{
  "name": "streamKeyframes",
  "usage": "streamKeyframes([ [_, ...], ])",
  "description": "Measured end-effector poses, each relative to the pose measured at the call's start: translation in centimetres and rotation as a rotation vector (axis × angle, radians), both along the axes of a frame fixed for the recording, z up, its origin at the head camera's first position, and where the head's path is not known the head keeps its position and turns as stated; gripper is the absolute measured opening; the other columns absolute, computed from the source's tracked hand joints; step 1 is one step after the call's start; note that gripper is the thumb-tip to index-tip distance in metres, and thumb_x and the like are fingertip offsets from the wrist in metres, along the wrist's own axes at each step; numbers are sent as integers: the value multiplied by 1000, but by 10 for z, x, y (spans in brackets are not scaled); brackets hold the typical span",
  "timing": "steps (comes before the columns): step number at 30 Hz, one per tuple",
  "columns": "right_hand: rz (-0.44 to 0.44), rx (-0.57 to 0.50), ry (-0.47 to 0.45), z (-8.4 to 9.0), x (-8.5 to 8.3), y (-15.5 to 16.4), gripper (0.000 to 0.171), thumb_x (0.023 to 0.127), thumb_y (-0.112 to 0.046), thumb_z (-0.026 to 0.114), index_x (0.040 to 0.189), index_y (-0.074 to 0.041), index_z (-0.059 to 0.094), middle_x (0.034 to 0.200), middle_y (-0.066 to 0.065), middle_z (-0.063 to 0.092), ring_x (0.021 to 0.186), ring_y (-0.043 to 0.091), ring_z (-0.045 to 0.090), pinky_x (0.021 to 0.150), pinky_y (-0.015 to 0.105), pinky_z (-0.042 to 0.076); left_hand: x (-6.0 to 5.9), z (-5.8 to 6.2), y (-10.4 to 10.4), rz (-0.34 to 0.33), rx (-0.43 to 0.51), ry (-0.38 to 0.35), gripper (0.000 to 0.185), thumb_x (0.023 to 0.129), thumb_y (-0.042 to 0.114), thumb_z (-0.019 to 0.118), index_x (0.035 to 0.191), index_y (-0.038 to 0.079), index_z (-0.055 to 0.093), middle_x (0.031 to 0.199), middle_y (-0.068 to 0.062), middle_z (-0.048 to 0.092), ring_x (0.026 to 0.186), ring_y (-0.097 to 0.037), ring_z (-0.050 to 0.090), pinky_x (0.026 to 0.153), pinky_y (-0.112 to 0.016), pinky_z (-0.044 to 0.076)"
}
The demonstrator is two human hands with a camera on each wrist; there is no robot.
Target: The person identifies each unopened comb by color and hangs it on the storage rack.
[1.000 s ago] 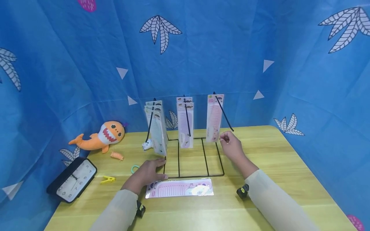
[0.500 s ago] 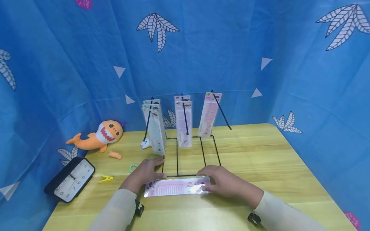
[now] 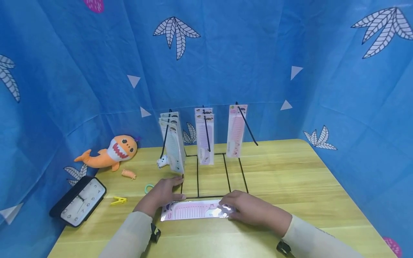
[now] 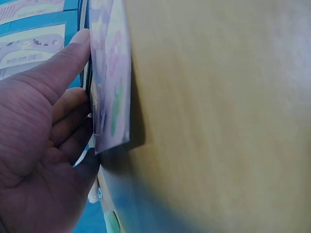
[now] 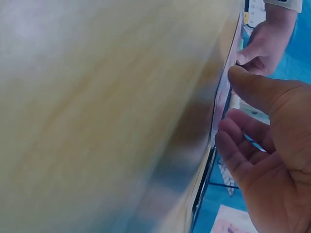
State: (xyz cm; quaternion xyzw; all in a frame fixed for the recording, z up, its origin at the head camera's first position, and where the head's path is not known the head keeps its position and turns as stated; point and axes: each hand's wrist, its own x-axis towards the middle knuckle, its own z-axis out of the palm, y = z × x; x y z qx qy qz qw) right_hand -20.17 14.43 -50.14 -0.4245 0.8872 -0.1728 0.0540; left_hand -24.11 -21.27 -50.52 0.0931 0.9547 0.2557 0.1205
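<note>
In the head view, a pink comb in a clear packet (image 3: 193, 210) lies flat on the table before a black wire display rack (image 3: 211, 196). My right hand (image 3: 246, 208) pinches the packet's right end, fingertips over its top and thumb at the near edge. In the right wrist view that packet (image 5: 222, 97) runs between thumb and fingers, seen edge-on. My left hand (image 3: 161, 193) rests on the rack's front left corner, thumb and fingers extended along the wires. The left wrist view shows the packet's left end (image 4: 111, 87) beside that thumb.
Green packaged combs (image 3: 173, 147) hang on the rack's left hook, purple ones (image 3: 205, 138) on the middle hook, one pink packaged comb (image 3: 236, 130) on the right. Leftward are a clock (image 3: 84, 202), an orange shark plush (image 3: 117, 154) and a yellow clip (image 3: 118, 200).
My right hand has come down from beside the hanging pink comb to the packet on the table. The hanging comb swung left and back to nearly straight. The left hand stays put.
</note>
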Motion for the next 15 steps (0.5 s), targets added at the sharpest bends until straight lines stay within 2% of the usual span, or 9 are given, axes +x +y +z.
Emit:
streamKeyframes([
  [7, 35, 11, 23, -2, -4, 5, 38, 99, -18, 80, 137, -20, 75, 134, -6, 75, 127, 18, 66, 112, 39, 58, -1, -1, -3, -9, 2, 0, 74, 95, 35, 87, 160, 13, 57, 173, -10, 45, 160, -41, 40, 130, -59, 40],
  [15, 79, 15, 1, 7, 1, 18, 41, 93, -10, 81, 133, -20, 78, 130, -9, 77, 125, 18, 68, 111, 41, 58, -2, -2, -5, -27, -3, 14, 74, 95, 37, 87, 159, 13, 58, 172, -10, 46, 160, -40, 42, 129, -57, 40],
])
